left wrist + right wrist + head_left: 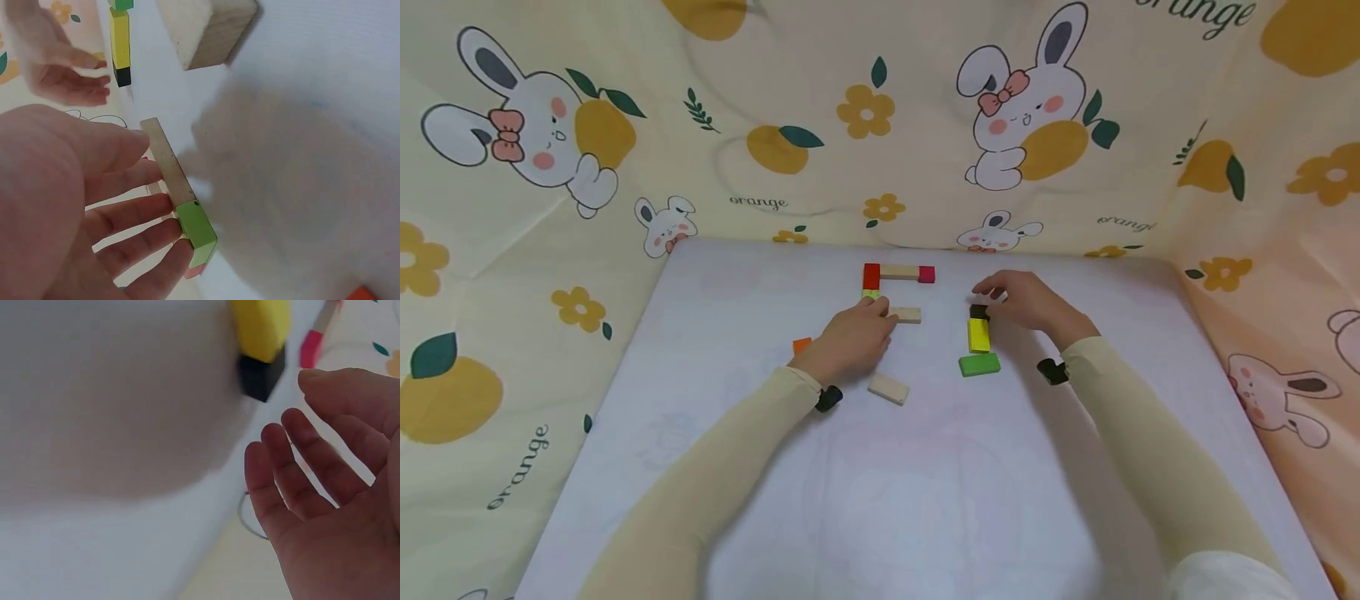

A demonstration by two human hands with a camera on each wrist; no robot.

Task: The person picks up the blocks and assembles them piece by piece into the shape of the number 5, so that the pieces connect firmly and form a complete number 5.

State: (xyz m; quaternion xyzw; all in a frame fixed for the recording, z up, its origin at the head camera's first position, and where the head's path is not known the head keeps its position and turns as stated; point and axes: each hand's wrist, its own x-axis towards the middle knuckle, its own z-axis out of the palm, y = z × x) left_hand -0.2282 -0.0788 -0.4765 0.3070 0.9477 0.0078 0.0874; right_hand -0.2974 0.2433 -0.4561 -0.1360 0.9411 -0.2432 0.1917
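My left hand (pixel 855 335) reaches over the table with fingers extended, against a light green block (pixel 197 228) and a wooden block (pixel 908 316) lying end to end. In the left wrist view its thumb lies by the wooden block's far end, and the fingertips line the side. My right hand (pixel 1028 300) hovers with loosely bent fingers beside a black block (pixel 978 311), holding nothing; the right wrist view shows a gap between them. The black block touches a yellow block (pixel 978 336), and a green block (pixel 980 365) lies crosswise at the yellow one's near end.
Behind the left hand, a red block (pixel 872 276), a wooden block (pixel 899 272) and a pinkish-red block (pixel 927 274) form a corner. A loose wooden block (pixel 889 388) lies nearer, and an orange block (pixel 802 344) shows beside the left wrist. Printed cloth (pixel 925 167) surrounds the white table (pixel 880 500).
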